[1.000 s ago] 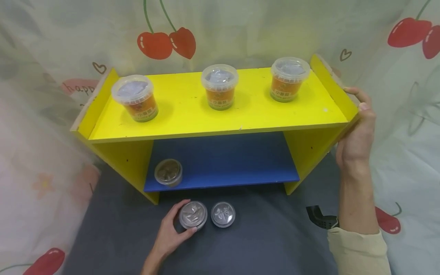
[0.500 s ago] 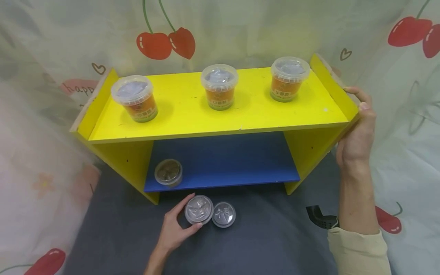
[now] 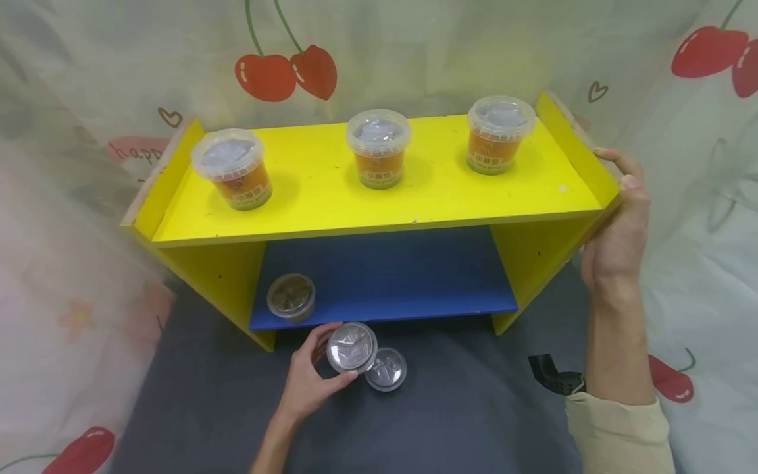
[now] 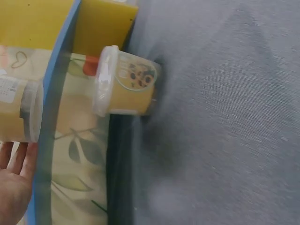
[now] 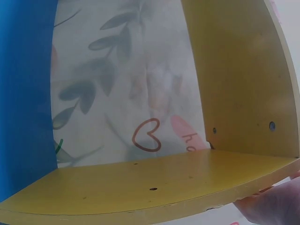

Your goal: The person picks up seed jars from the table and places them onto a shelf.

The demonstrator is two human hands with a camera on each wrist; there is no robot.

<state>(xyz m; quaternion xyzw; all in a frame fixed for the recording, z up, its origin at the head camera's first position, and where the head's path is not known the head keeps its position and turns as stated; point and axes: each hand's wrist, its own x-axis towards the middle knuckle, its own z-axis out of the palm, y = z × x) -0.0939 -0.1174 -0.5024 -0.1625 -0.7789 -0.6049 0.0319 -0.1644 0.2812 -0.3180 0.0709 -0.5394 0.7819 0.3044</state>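
My left hand (image 3: 308, 378) grips a clear-lidded plastic tub (image 3: 352, 347) between thumb and fingers, in front of the blue lower shelf's edge. The left wrist view shows this tub (image 4: 16, 110) from the side, pale brown with a white label, raised at the height of the blue board. A second lidded tub (image 3: 386, 370) stands on the dark cloth just right of it, partly overlapped by it in the head view. My right hand (image 3: 618, 227) holds the right side panel of the yellow and blue shelf unit (image 3: 444, 204), fingers over its upper edge.
Three orange-labelled tubs stand along the yellow top board, at left (image 3: 237, 171), middle (image 3: 379, 151) and right (image 3: 497, 135). Another lidded tub (image 3: 291, 296) sits at the left end of the blue shelf (image 3: 403, 276). A cherry-printed curtain (image 3: 426, 59) hangs behind the unit.
My left hand has lifted the tub off the cloth and carried it forward and right, up to the blue shelf's front edge. My right hand stays on the side panel.
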